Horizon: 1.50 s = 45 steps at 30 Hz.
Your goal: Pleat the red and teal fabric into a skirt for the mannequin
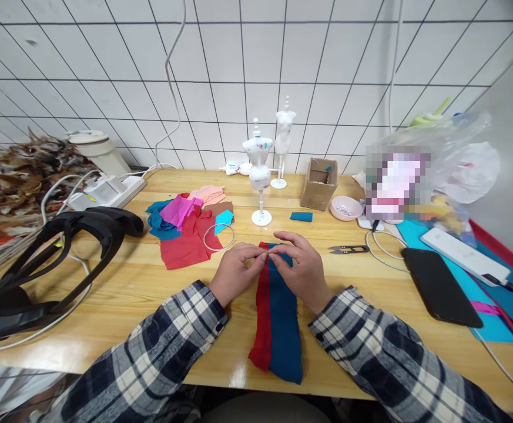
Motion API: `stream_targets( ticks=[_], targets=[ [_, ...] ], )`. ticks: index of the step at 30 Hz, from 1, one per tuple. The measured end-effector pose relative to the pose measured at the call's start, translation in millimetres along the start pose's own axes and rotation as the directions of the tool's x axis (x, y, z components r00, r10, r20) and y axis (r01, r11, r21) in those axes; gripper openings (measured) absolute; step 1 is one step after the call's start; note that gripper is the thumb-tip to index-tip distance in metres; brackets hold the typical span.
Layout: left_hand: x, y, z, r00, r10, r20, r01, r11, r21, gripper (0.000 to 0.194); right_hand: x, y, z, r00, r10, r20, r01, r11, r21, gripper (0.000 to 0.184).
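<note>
A long fabric strip [285,323], red on the left and blue on the right, hangs or lies toward me over the table's front half. Near its far end, my left hand [241,267] pinches with thumb and forefinger at the seam between the colours. My right hand [302,267] meets it there, thumb and forefinger together, the other fingers loosely curled. Both sets of fingertips touch or nearly touch; anything tiny between them is too small to make out. Beyond stands a small white dress form [258,155], with a second dress form [285,132] behind it.
Left are fabric scraps [185,235], a metal ring [218,237], a black headset [62,258] and a power strip [109,191]. Right are thread snips [348,249], a pink bead bowl [346,207], a cardboard box [319,183], a folded blue piece [301,217] and a black phone [441,285].
</note>
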<state>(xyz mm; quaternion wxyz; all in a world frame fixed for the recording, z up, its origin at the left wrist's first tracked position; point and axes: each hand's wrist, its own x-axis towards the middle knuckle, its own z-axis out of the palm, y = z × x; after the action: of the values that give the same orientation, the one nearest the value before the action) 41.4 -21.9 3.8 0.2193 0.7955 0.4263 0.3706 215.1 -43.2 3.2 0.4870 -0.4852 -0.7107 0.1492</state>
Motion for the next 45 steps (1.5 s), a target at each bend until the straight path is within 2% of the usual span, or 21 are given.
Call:
stream_targets(
  ticks=[5,8,12,14,17,20,22,23,26,29,35,42,45],
  targets=[
    [-1,3,1.0,0.998,0.004,0.064,-0.004,1.0,0.008,0.025,2,1,-2,1.0,0.014,0.011,-0.014,1.0,-0.014,0.01],
    [-4,5,2.8,0.993,-0.005,0.119,0.008,1.0,-0.026,0.026,4,1,-9,0.998,0.05,0.025,-0.051,0.996,0.067,0.008],
    [-6,4,2.5,0.985,-0.086,0.147,0.104,0.988,-0.117,0.041,5,8,-24,0.989,0.138,0.047,-0.145,0.972,0.183,0.011],
    [-2,0,-0.1,0.99,-0.078,0.121,0.085,0.995,-0.059,0.04,6,18,-32,0.971,0.231,0.061,-0.238,0.947,0.216,0.013],
    [16,-7,-1.3,0.993,0.018,0.118,-0.036,0.988,0.147,0.038,9,38,-41,0.935,0.336,0.113,-0.353,0.912,0.208,0.016],
    [41,-12,8.6,0.97,0.05,0.238,-0.114,0.958,0.264,0.039,12,54,-46,0.936,0.321,0.147,-0.341,0.929,0.141,0.015],
    [57,-13,20.0,0.939,-0.01,0.345,-0.104,0.945,0.309,0.042,13,59,-47,0.932,0.309,0.19,-0.335,0.934,0.127,0.014],
    [63,-12,25.8,0.931,-0.062,0.361,-0.065,0.942,0.329,0.041,14,61,-46,0.928,0.306,0.214,-0.337,0.933,0.126,0.014],
    [75,-11,37.9,0.922,-0.183,0.342,0.052,0.931,0.361,0.028,14,65,-43,0.919,0.296,0.262,-0.331,0.938,0.101,0.013],
    [78,-12,40.1,0.919,-0.2,0.341,0.07,0.931,0.358,0.016,15,70,-40,0.916,0.296,0.269,-0.327,0.942,0.076,0.013],
    [76,-15,38.7,0.895,-0.291,0.337,0.166,0.921,0.352,0.018,13,75,-29,0.921,0.304,0.246,-0.308,0.951,-0.023,0.012],
    [74,-19,43.8,0.897,-0.287,0.336,0.158,0.918,0.363,0.019,16,77,-16,0.949,0.247,0.194,-0.209,0.958,-0.195,0.013],
    [74,-21,43.8,0.902,-0.27,0.337,0.146,0.925,0.35,0.019,16,79,-15,0.95,0.254,0.182,-0.213,0.952,-0.219,0.014]
  ],
)
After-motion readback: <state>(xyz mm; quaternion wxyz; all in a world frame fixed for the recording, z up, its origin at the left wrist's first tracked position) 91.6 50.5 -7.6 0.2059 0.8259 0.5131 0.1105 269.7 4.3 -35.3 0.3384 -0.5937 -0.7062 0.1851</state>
